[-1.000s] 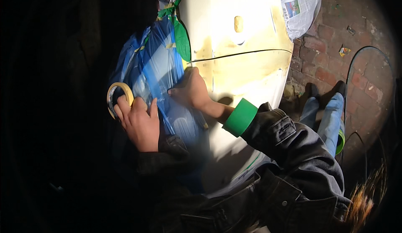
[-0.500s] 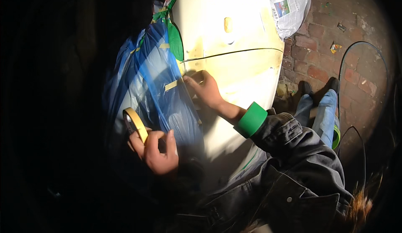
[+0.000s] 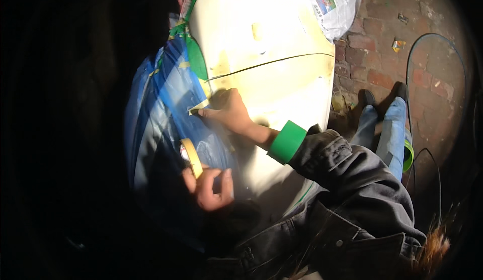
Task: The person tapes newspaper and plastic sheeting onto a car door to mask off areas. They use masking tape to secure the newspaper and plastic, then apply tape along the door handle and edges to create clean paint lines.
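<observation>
My left hand (image 3: 214,189) holds a roll of yellow masking tape (image 3: 191,157) on its fingers, just over the blue plastic sheet (image 3: 168,86). The thumb and index finger of that hand curl apart from each other. My right hand (image 3: 231,114) lies at the seam between the sheet and a pale, cream-coloured vehicle body panel (image 3: 271,91). Its thumb is stretched out onto a short strip of masking tape (image 3: 197,107) stuck on the sheet; the other fingers rest on the panel, partly in shadow. A wide green band (image 3: 288,142) circles my right wrist.
Green masking (image 3: 196,59) edges the panel beyond the sheet. Newspaper under clear plastic (image 3: 337,3) bulges at the far right. On the brick floor (image 3: 372,76) a dark hose (image 3: 410,74) curves past a person's legs in jeans (image 3: 392,121). The left side is dark.
My left hand has moved right with the tape roll. My right thumb has shifted from the sheet's edge onto the tape strip. The view has moved slightly.
</observation>
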The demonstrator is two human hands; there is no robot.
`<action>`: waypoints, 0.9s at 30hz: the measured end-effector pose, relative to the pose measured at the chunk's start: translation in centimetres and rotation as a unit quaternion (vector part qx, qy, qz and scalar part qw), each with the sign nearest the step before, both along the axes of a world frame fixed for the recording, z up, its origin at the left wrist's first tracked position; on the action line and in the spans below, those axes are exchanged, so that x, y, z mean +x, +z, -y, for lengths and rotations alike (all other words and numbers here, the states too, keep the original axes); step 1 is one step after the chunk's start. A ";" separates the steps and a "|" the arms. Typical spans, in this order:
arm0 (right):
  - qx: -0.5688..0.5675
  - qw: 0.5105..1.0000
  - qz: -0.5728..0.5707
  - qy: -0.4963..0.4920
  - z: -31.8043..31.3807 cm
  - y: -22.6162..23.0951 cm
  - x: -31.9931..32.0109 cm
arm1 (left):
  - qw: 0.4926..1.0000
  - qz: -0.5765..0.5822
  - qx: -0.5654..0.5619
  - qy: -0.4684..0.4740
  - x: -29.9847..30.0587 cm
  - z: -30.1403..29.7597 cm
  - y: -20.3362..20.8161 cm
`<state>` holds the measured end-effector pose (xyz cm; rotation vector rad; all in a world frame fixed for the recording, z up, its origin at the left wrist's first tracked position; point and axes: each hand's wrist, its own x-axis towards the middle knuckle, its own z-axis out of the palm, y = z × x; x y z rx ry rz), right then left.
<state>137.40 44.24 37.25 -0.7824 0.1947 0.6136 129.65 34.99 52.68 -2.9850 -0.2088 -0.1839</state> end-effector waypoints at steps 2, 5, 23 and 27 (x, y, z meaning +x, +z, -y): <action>0.053 0.998 -0.031 0.011 3.1 -2.8 -0.5 | 0.988 -0.050 -0.070 -0.127 0.6 -0.2 -2.6; 0.148 0.980 -0.064 0.119 8.9 -9.2 -1.7 | 0.953 -0.226 -0.173 -0.107 0.6 0.0 -6.7; 0.069 0.973 -0.190 -0.111 36.4 -17.9 -11.4 | 0.741 -0.290 -0.603 -0.061 1.0 9.9 -28.3; 0.034 0.960 -0.160 -0.226 38.7 -15.9 -11.8 | 0.678 -0.363 -0.632 -0.093 3.9 11.6 -28.4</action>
